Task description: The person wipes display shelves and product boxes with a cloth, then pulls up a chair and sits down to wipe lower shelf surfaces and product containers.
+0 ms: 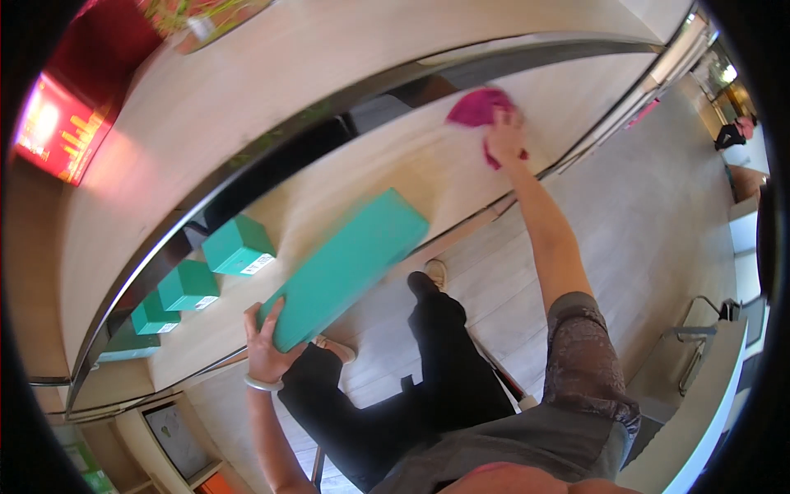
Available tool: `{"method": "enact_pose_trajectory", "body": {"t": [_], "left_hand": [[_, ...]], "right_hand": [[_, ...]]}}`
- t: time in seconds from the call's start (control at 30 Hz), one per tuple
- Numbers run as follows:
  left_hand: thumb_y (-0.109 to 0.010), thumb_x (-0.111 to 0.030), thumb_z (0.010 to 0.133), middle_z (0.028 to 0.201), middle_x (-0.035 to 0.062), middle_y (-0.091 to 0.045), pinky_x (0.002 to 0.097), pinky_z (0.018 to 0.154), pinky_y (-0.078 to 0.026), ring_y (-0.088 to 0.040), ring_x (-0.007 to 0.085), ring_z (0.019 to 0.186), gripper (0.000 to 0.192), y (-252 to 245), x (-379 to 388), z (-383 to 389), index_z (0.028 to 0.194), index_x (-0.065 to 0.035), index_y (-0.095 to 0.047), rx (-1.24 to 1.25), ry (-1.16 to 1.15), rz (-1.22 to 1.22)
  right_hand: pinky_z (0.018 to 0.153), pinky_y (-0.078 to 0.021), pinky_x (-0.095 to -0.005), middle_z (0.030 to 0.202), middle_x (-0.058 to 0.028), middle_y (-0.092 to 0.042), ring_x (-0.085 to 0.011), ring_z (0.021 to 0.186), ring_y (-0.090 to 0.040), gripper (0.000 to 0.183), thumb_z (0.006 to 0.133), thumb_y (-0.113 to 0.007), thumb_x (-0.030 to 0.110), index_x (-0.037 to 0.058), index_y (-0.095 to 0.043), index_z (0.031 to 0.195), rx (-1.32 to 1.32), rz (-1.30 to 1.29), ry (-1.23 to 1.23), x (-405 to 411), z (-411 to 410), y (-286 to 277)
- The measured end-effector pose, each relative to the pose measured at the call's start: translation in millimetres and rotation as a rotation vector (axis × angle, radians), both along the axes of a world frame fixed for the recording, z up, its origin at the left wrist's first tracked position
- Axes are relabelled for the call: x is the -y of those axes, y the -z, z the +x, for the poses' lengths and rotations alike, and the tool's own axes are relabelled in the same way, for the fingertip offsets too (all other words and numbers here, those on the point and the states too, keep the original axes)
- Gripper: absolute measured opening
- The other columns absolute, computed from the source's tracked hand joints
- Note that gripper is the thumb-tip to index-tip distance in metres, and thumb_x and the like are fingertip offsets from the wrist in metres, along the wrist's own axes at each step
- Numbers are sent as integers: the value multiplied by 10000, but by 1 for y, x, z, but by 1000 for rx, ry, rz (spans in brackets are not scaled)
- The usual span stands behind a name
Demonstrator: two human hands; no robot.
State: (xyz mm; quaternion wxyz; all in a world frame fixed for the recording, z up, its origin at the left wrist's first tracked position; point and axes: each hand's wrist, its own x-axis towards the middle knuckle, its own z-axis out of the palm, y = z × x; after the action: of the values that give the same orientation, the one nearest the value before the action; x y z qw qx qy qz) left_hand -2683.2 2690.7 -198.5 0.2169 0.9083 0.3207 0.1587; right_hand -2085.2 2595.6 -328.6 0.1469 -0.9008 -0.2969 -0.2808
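Observation:
Near the shelf's front edge, my left hand (268, 346) grips one end of a long green box (352, 265). The box lies slantwise, partly over the pale wooden shelf (426, 142) and partly past its edge, and it is slightly blurred. Farther right, my right hand (507, 137) presses on a magenta cloth (478, 108) spread on the shelf surface. Some of the cloth shows beneath the palm and past the fingers. Left of the long box, several smaller green boxes (237, 247) stand in a row; white labels mark their lower front edges.
An upper shelf (345, 62) with a dark metal edge strip runs above. A lit red panel (65, 133) and a plant (197, 18) are at the upper left. Open cubbies (179, 438) stand lower left, a white-edged table (697, 395) lower right. Another person (737, 131) is far right.

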Motion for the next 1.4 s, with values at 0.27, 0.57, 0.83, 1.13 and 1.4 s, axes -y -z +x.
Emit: {"method": "enact_pose_trajectory", "body": {"t": [0.27,0.57,0.83,1.13,1.4], "left_hand": [[-793,-92,484,1170,169,-379,436,932,-418,-428,372,1104,848,5,-1,-1,1279,-128,-499,7,4,-68],[-806,-99,475,1158,172,-386,436,915,-433,-436,374,1092,851,5,-6,-8,1269,-142,-504,-8,18,-28],[-810,-114,482,1138,182,-406,443,901,-436,-442,380,1062,801,5,-9,-9,1237,-170,-548,72,62,-39],[-818,-96,470,1128,169,-444,421,894,-442,-449,347,1078,827,6,8,-14,1245,-110,-528,154,20,11],[-829,-71,420,1145,156,-443,438,854,-448,-468,337,1060,854,-26,42,-33,1220,-115,-535,237,-209,12]], "right_hand": [[765,-432,-518,1083,-174,-466,-391,901,-492,242,818,-526,210,45,-583,985,-81,-40,-570,-125,-80,15],[1035,-351,-380,1446,-94,-330,-311,1300,-355,477,696,-654,-3,131,-620,1153,-745,-793,-1827,-145,-259,-79],[831,-476,-384,1000,-126,-625,-300,936,-589,370,642,-581,-55,85,-609,983,-528,-42,-762,-73,-82,-37],[838,-401,-520,1088,-124,-558,-353,1023,-499,314,826,-564,344,86,-584,1005,248,-176,-256,3,-98,-8],[952,-350,-536,1327,-147,-415,-366,1120,-424,469,813,-608,344,146,-513,1227,-201,-229,-909,2,-249,-16]]}}
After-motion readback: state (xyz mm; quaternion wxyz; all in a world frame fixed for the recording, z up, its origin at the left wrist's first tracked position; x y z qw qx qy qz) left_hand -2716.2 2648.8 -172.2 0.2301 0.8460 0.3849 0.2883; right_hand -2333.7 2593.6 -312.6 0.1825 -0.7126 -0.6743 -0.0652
